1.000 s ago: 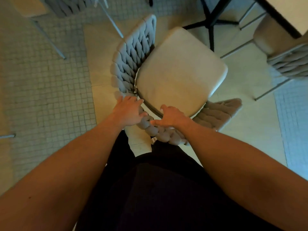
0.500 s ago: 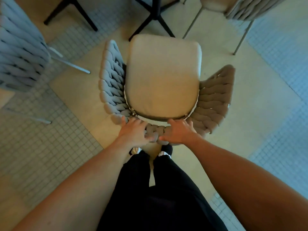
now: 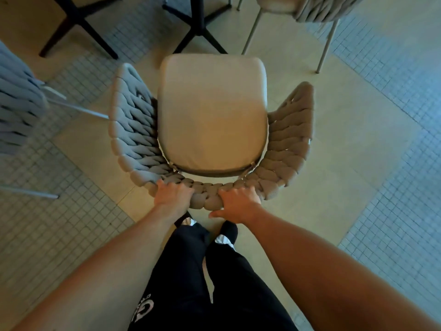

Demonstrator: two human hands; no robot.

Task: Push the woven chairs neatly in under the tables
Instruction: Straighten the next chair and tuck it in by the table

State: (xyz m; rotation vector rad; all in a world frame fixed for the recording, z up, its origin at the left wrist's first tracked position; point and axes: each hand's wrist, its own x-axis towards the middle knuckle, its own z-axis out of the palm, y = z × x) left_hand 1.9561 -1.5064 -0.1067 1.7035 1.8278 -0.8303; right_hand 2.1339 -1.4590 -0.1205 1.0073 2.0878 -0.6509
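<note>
woven chair (image 3: 212,130) backrest gripped by left hand (image 3: 173,195), right hand (image 3: 239,203); legs hidden.

Floor (image 3: 346,144): plain beige slabs down the middle, small mosaic tiles either side. On it stand my woven chair (image 3: 212,120), two black cross table bases (image 3: 200,27), and two more woven chairs (image 3: 16,103).

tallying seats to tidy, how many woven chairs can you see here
3. One woven chair in the middle, both hands on its back; one cut off at the left edge; one cut off at the top right. Others may sit outside the frame.
</note>
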